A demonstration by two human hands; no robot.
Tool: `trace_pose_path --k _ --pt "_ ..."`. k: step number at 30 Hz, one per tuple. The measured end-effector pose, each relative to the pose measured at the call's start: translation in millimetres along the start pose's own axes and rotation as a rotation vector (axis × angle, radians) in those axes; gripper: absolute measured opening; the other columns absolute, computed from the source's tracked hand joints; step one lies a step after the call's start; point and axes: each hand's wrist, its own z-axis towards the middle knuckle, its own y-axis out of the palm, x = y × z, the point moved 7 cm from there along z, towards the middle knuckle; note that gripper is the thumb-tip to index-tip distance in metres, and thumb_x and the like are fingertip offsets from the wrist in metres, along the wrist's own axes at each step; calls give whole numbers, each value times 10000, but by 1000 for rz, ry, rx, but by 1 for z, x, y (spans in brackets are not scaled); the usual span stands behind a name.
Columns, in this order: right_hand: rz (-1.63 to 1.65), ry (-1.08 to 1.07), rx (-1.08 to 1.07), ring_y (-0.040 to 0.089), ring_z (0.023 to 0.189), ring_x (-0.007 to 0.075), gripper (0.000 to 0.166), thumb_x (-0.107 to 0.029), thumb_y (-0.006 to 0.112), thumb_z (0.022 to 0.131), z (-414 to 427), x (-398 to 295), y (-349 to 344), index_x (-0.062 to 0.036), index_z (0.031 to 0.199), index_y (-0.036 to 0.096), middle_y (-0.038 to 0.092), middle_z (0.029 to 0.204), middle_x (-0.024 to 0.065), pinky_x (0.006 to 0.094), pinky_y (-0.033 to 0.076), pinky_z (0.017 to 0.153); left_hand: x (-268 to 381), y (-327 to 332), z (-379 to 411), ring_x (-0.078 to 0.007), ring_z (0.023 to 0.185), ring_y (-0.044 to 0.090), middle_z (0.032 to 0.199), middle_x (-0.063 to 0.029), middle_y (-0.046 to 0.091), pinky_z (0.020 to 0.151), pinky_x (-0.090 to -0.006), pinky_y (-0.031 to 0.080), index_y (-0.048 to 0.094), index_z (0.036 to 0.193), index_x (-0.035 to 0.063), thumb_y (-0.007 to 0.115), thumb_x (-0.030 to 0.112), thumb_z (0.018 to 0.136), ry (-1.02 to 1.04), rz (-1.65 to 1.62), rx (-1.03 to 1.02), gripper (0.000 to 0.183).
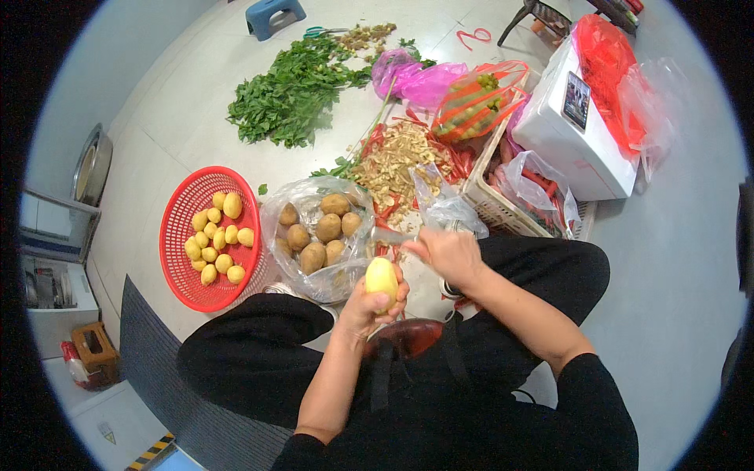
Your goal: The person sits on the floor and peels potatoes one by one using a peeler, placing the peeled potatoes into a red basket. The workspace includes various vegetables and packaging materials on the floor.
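My left hand (372, 303) grips a peeled yellow potato (382, 281), held upright in front of me. Just above and to the right, my right hand (447, 253) is closed around a blurred metal tool (392, 236), probably a peeler; its head points left and does not touch the potato. Unpeeled brown potatoes (313, 258) lie in an open clear plastic bag (277, 206) beyond my left hand. Left of the bag, a red plastic colander (166, 241) holds many peeled potatoes (224, 263). Peelings (400, 156) are heaped on the floor beyond the bag.
Leafy greens (288, 97) and teal-handled scissors (318, 32) lie farther out. At right stand a cream plastic crate (500, 209) with bagged produce and a white foam box (565, 141) bearing a phone (576, 100). A blue stool (274, 15) is at the top; a dark ribbed mat (177, 377) lies lower left.
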Motion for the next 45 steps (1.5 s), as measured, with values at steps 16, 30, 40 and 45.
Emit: trace_pose_path --k 16,30,40,45 --pt "956 398 -194 594 650 184 426 -413 608 893 -5 13 47 -25 1052 531 612 823 58 313 462 561 21 11 -1 -277 1247 384 1387 -165 341 1051 -368 315 234 1431 -3 610 194 890 637 943 578 688" --pt "729 445 -223 597 778 160 350 -242 523 930 -1 30 -2 10 1172 528 642 909 97 332 485 716 25 -31 -5 -113 759 577 909 -30 589 641 -242 488 478 1156 49 732 60 771 340 602 550 462" --pt "-72 90 -189 584 524 319 431 -421 529 906 2 -22 -18 -44 705 588 589 588 122 415 443 494 39 -19 -8 -225 798 635 881 -111 652 729 -343 498 556 1062 -7 771 228 678 374 1157 753 499" --pt "-357 -46 -177 593 466 307 500 -530 534 864 11 1 4 -71 680 604 580 535 137 402 455 416 31 -22 -5 -201 759 630 830 -98 647 697 -337 506 558 1062 -17 745 188 676 403 1242 697 476"
